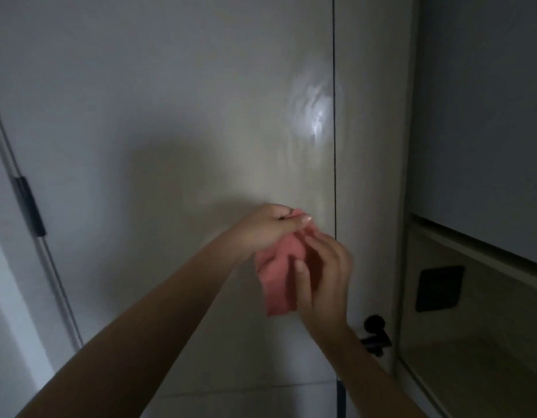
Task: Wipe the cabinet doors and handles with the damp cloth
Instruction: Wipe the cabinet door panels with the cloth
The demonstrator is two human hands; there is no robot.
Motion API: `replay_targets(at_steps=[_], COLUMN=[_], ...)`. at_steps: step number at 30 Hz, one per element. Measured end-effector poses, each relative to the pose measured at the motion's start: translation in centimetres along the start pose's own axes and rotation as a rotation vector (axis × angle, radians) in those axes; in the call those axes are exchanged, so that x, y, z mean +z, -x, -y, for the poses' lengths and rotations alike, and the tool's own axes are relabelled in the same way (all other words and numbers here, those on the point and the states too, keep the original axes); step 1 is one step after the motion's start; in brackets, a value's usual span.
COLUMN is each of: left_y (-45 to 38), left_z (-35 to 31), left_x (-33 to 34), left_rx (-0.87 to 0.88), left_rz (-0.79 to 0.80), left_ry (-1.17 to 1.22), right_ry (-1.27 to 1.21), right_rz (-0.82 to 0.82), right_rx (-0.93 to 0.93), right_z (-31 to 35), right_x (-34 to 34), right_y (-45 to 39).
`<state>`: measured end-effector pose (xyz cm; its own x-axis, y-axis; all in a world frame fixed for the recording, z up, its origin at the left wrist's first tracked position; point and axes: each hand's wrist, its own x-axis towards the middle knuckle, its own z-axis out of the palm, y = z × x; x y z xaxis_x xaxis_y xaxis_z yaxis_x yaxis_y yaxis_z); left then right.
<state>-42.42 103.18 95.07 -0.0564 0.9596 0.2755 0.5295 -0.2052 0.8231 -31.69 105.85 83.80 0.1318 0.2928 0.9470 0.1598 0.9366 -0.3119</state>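
Left hand point(268, 229) pinched the top of the pink cloth point(279, 273); right hand point(323, 273) gripped its lower right side, thumb across it. Cloth hung between both hands at lower centre of frame, in front of the pale cabinet door point(170, 116). Black handle point(375, 333) sat just below right wrist.

Our two bare arms reach up from the lower frame to meet at centre, left hand point(268, 227) and right hand point(323, 273) both pinching the cloth point(279, 267).

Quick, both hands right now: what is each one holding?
Left hand: pinches the top of the pink cloth.
Right hand: fingers curled round the same cloth.
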Motion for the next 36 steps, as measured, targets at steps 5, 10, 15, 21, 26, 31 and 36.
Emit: replay_targets(at_steps=[5, 10, 15, 21, 26, 31, 36], left_y=[0.4, -0.1, -2.8, -6.9, -8.9, -9.0, -8.0], left_z=[-2.4, -2.7, -2.4, -4.0, -5.4, -3.4, -2.5], left_x=[-5.8, -10.4, -14.8, -19.6, -22.8, -27.0, -31.1], left_rx=[-0.065, -0.038, 0.078, 0.331, 0.432, 0.561, 0.578], left_rz=[0.117, 0.098, -0.158, -0.377, -0.577, -0.984, -1.161], left_ry=[0.064, 0.107, 0.182, 0.101, 0.113, -0.219, -0.436], right_ry=[0.169, 0.298, 0.448, 0.585, 0.629, 0.609, 0.616], right_rz=[0.003, 0.016, 0.019, 0.019, 0.052, 0.16, 0.362], right_rx=[-0.093, -0.098, -0.222, -0.37, -0.43, -0.664, -0.903], right_z=[2.7, 2.2, 0.4, -1.6, -2.5, -2.7, -2.0], right_x=[6.4, 10.9, 16.1, 20.9, 24.0, 24.9, 25.7], right_y=[-1.3, -3.7, -9.5, -18.1, -24.2, -25.1, -26.4])
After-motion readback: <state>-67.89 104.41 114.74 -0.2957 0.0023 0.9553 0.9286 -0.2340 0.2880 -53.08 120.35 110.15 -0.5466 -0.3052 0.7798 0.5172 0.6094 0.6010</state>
